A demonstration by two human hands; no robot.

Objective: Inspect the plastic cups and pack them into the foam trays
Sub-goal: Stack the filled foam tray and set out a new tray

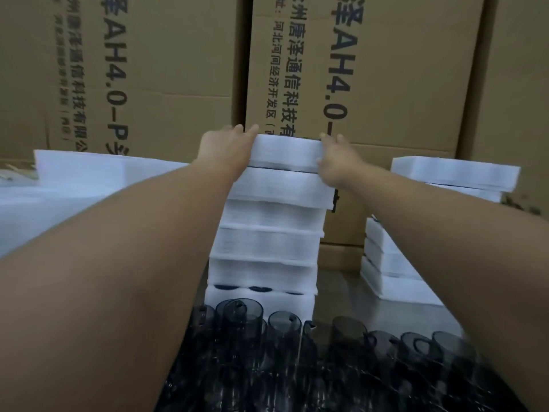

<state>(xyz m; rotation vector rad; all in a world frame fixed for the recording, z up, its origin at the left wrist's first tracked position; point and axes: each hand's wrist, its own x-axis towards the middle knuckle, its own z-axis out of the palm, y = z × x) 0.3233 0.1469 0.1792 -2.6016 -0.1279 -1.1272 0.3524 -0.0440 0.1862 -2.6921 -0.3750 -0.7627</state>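
A grey metal work surface point(341, 289) lies below the hands, backed by a wall of tall brown cardboard boxes point(401, 69) printed with black lettering just beyond the fingertips.

Both arms reach forward. The left hand point(225, 150) grips the left end of the top foam tray point(285, 154), fingers curled over its far edge. The right hand point(335, 165) clamps the right end, fingers on top and thumb on the near side.

The plastic cups point(285, 328) are dark, smoky and see-through. They stand crowded below the forearms, nearest the person, mouths up and blurred.

The held tray sits atop a stack of white foam trays point(267, 242) directly beneath the hands. Dark cup rims point(258, 289) show in the gap between the lowest two. A second, shorter tray stack point(395, 263) stands right of the right hand, and loose white foam sheets point(89, 173) lie left of the left hand.
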